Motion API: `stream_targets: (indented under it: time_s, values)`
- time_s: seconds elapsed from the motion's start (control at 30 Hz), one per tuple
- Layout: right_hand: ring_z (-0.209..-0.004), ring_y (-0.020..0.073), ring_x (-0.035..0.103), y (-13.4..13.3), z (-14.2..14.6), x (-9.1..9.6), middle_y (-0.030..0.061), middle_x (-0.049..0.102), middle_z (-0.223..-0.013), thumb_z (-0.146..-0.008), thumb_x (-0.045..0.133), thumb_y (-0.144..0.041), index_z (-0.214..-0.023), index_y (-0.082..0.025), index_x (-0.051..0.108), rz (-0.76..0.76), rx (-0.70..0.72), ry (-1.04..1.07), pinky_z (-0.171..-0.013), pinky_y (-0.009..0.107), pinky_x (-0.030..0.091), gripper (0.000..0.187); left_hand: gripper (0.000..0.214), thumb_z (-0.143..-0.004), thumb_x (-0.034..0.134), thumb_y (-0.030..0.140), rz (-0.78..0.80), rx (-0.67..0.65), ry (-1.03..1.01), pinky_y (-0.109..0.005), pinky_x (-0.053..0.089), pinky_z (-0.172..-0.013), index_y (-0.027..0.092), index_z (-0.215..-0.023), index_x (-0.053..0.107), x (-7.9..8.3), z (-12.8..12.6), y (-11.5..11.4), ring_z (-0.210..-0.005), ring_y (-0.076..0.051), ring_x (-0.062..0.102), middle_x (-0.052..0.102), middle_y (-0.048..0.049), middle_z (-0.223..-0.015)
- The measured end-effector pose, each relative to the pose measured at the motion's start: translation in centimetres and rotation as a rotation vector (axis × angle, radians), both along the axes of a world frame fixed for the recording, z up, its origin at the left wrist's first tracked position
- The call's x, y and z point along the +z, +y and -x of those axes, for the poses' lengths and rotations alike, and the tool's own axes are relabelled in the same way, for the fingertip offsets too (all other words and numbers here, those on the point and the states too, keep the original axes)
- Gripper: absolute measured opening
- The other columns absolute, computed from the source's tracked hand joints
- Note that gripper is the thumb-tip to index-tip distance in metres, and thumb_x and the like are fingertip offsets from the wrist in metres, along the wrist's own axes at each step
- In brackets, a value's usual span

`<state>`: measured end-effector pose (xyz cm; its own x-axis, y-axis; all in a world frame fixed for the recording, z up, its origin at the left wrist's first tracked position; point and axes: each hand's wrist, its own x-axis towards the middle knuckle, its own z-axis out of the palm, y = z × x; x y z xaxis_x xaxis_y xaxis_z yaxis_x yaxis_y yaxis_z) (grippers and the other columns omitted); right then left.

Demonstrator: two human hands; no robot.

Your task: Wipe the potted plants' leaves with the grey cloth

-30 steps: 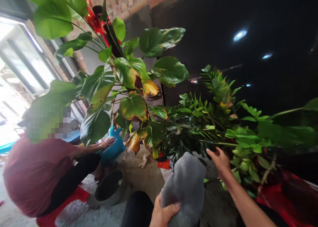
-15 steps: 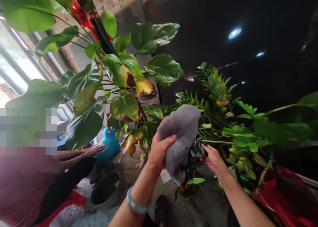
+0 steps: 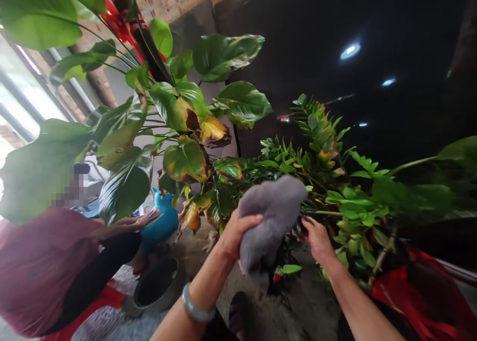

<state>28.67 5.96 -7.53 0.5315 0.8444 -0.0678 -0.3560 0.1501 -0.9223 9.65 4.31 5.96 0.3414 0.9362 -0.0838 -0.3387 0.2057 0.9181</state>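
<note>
My left hand (image 3: 236, 236) is closed round a grey fluffy cloth (image 3: 266, 221), its thumb lying across the plush surface. The cloth bunches upward and its lower end hangs down, hiding part of the foliage behind. To the right of it, my right hand (image 3: 316, 239) pinches a dark leaf (image 3: 299, 226) close to the cloth's edge. Most of that leaf is covered by the cloth and fingers. Behind both hands grows a plant with small glossy leaves (image 3: 316, 132).
A tall plant with broad, partly yellowed leaves (image 3: 184, 159) rises on the left. A seated person (image 3: 44, 266) holds their hands near a blue object (image 3: 162, 219), by a dark bucket (image 3: 156, 286). Red wrapping (image 3: 417, 296) lies at lower right; a shiny black panel (image 3: 298, 42) stands behind.
The grey cloth has dropped slightly and tipped to the right, nearer my right hand. My left hand has moved a little down and left; my right hand stays at the foliage.
</note>
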Motion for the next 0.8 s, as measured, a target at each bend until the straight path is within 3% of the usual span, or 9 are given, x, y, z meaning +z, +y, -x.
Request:
stream_targets:
  time_s: [0.07, 0.13, 0.3, 0.4, 0.5, 0.57, 0.67, 0.73, 0.8]
  values:
    - [-0.042, 0.0169, 0.054, 0.0, 0.3, 0.2, -0.0016, 0.067, -0.056, -0.050, 0.070, -0.038, -0.081, -0.022, 0.070, 0.009, -0.001, 0.054, -0.039, 0.028, 0.040, 0.035, 0.040, -0.043, 0.078, 0.022, -0.025, 0.103, -0.030, -0.029, 0.050, -0.061, 0.012, -0.081, 0.071, 0.8, -0.8, 1.7, -0.063, -0.018, 0.062, 0.072, -0.0043, -0.072]
    - [-0.045, 0.0171, 0.056, 0.0, 0.5, 0.4, -0.0025, 0.067, -0.056, -0.049, 0.071, -0.037, -0.086, -0.023, 0.069, 0.001, 0.005, 0.094, -0.041, 0.028, 0.042, 0.040, 0.037, -0.042, 0.078, 0.021, 0.030, 0.136, 0.010, -0.028, 0.049, -0.058, 0.012, -0.077, 0.071, -0.3, -1.3, 2.1, -0.057, -0.017, 0.059, 0.070, -0.0036, -0.067]
    - [-0.053, 0.0188, 0.060, 0.1, 0.4, 0.5, -0.0023, 0.067, -0.056, -0.043, 0.072, -0.030, -0.082, -0.022, 0.069, -0.028, 0.041, 0.148, -0.052, 0.030, 0.046, 0.040, 0.037, -0.042, 0.077, 0.018, 0.203, -0.155, 0.197, -0.028, 0.048, -0.058, 0.012, -0.078, 0.074, -5.3, 0.5, -1.3, -0.060, -0.019, 0.062, 0.072, -0.0057, -0.069]
    - [-0.053, 0.0197, 0.060, 0.0, 0.6, 0.6, -0.0021, 0.064, -0.050, -0.042, 0.071, -0.028, -0.073, -0.021, 0.069, -0.036, 0.081, 0.159, -0.052, 0.030, 0.045, 0.032, 0.035, -0.046, 0.075, 0.018, 0.183, -0.169, 0.151, -0.029, 0.048, -0.060, 0.014, -0.080, 0.074, -4.1, 1.6, -1.6, -0.062, -0.020, 0.063, 0.073, -0.0051, -0.070]
    - [-0.046, 0.0164, 0.054, -0.5, 0.9, 1.1, -0.0029, 0.061, -0.046, -0.040, 0.071, -0.023, -0.064, -0.021, 0.068, -0.027, 0.114, 0.159, -0.044, 0.027, 0.040, 0.024, 0.033, -0.052, 0.073, 0.017, 0.057, -0.015, 0.028, -0.030, 0.048, -0.061, 0.013, -0.085, 0.071, -1.1, 1.1, 0.6, -0.061, -0.019, 0.062, 0.072, -0.0044, -0.071]
    - [-0.048, 0.0157, 0.055, -1.0, 0.9, 1.5, -0.0018, 0.064, -0.051, -0.043, 0.072, -0.024, -0.066, -0.020, 0.070, -0.021, 0.135, 0.157, -0.043, 0.026, 0.041, 0.023, 0.032, -0.053, 0.072, 0.018, 0.038, 0.095, -0.038, -0.031, 0.049, -0.061, 0.012, -0.085, 0.069, -0.3, 0.2, 1.9, -0.059, -0.018, 0.061, 0.070, -0.0043, -0.070]
    - [-0.049, 0.0164, 0.056, -1.5, 0.8, 1.8, -0.0007, 0.065, -0.054, -0.047, 0.072, -0.030, -0.066, -0.020, 0.071, -0.003, 0.151, 0.146, -0.043, 0.027, 0.042, 0.022, 0.030, -0.050, 0.074, 0.018, 0.138, 0.082, 0.042, -0.030, 0.049, -0.058, 0.012, -0.079, 0.068, -2.1, -0.4, 1.5, -0.055, -0.017, 0.059, 0.069, -0.0041, -0.065]
    - [-0.046, 0.0165, 0.054, -1.6, 0.6, 1.7, -0.0009, 0.062, -0.048, -0.043, 0.072, -0.027, -0.060, -0.019, 0.070, 0.024, 0.149, 0.122, -0.042, 0.027, 0.040, 0.019, 0.028, -0.048, 0.075, 0.017, 0.196, -0.062, 0.153, -0.028, 0.048, -0.057, 0.013, -0.076, 0.070, -3.8, 0.2, -0.2, -0.055, -0.017, 0.060, 0.070, -0.0040, -0.065]
    - [-0.043, 0.0167, 0.053, -1.6, 0.4, 1.3, -0.0010, 0.060, -0.044, -0.041, 0.072, -0.025, -0.057, -0.019, 0.068, 0.047, 0.140, 0.086, -0.041, 0.028, 0.039, 0.017, 0.028, -0.049, 0.074, 0.015, 0.201, -0.221, 0.209, -0.028, 0.048, -0.058, 0.014, -0.077, 0.072, -4.3, 1.3, -2.0, -0.058, -0.018, 0.062, 0.071, -0.0041, -0.067]
